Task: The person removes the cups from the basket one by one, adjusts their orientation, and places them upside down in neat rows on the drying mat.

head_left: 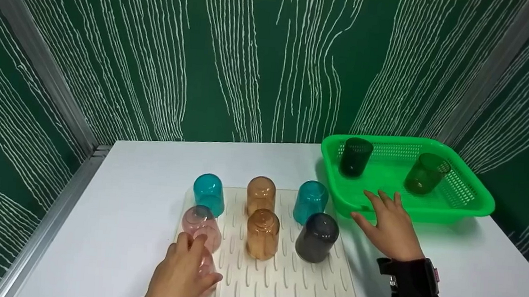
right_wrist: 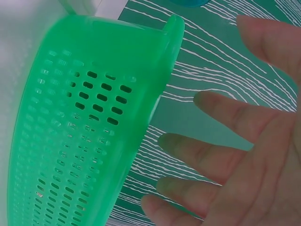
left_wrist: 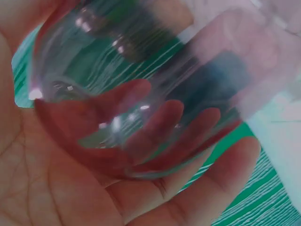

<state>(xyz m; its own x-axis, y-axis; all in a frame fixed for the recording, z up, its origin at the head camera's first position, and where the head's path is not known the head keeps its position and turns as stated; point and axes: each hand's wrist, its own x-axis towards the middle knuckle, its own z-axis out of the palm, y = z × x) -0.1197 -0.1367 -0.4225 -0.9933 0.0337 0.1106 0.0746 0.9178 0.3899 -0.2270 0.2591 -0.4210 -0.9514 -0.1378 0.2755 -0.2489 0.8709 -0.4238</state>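
My left hand [head_left: 182, 274] grips a clear pink cup [head_left: 208, 264] at the front left of a cream ribbed drying mat [head_left: 291, 287]. In the left wrist view the fingers [left_wrist: 155, 141] curl round the pink cup [left_wrist: 117, 94]. My right hand [head_left: 388, 222] hovers open, fingers spread, at the front edge of a green basket [head_left: 453, 211]. It holds nothing. The right wrist view shows its straight fingers [right_wrist: 225, 155] beside the perforated basket wall [right_wrist: 80, 132].
Upside down on the mat stand two teal cups [head_left: 209, 193] [head_left: 311, 200], two amber cups [head_left: 261, 193] [head_left: 262, 233], another pink cup [head_left: 201, 226] and a dark grey cup [head_left: 317, 236]. The basket holds a dark green cup [head_left: 356, 156] and an olive cup [head_left: 425, 173]. Green patterned walls enclose the white table [head_left: 138, 195].
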